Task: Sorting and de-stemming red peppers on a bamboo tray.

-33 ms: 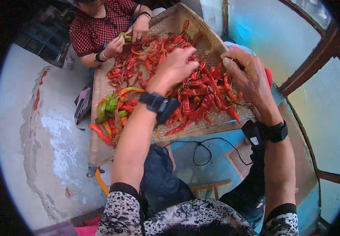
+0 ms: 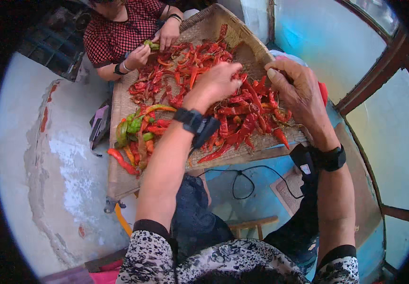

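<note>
Many red chili peppers (image 2: 247, 125) are heaped on a woven tray (image 2: 261, 155). My left hand (image 2: 216, 84) reaches over the middle of the heap, palm down, with its fingers curled inward. What lies under those fingers is hidden. Beside the tray's right rim, my right hand (image 2: 299, 90) is closed with thumb and forefinger pinched together. Anything between them is too hidden to name. Green peppers (image 2: 134, 127) and orange ones lie together at the tray's left side, left of my left forearm.
Across the tray, another person's hands (image 2: 138, 57) hold a green pepper (image 2: 152, 45). A framed glass panel (image 2: 330, 52) stands to the right, and a pale wall (image 2: 67, 156) to the left. Below the tray are a black cable (image 2: 238, 173) and a wooden stool (image 2: 251, 224).
My left hand has shifted slightly to the right and toward me over the chili peppers. My right hand stays in almost the same place.
</note>
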A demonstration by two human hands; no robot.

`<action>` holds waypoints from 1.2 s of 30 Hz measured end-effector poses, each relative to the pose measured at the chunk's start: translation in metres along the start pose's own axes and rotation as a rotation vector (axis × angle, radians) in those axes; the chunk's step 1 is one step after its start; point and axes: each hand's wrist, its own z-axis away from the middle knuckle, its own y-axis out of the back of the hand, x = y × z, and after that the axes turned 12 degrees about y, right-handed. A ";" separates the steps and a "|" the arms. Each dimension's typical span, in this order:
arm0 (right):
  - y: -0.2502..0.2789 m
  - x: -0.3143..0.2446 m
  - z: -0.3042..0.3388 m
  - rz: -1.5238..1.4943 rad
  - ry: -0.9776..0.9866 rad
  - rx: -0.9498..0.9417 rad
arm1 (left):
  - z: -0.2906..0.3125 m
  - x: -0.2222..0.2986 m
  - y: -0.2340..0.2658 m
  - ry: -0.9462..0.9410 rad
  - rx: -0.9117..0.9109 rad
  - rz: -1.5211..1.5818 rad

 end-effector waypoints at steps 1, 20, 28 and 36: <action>0.000 0.000 -0.002 -0.002 -0.014 0.001 | 0.000 0.005 -0.008 -0.043 -0.062 -0.045; -0.031 0.006 0.012 0.199 0.096 -0.286 | 0.091 -0.002 0.000 0.231 0.362 0.449; -0.059 -0.009 0.006 -0.041 -0.039 -0.286 | 0.095 -0.001 0.011 0.201 0.491 0.434; -0.069 -0.015 -0.001 -0.139 0.077 -0.066 | 0.093 0.014 0.003 0.029 0.403 0.375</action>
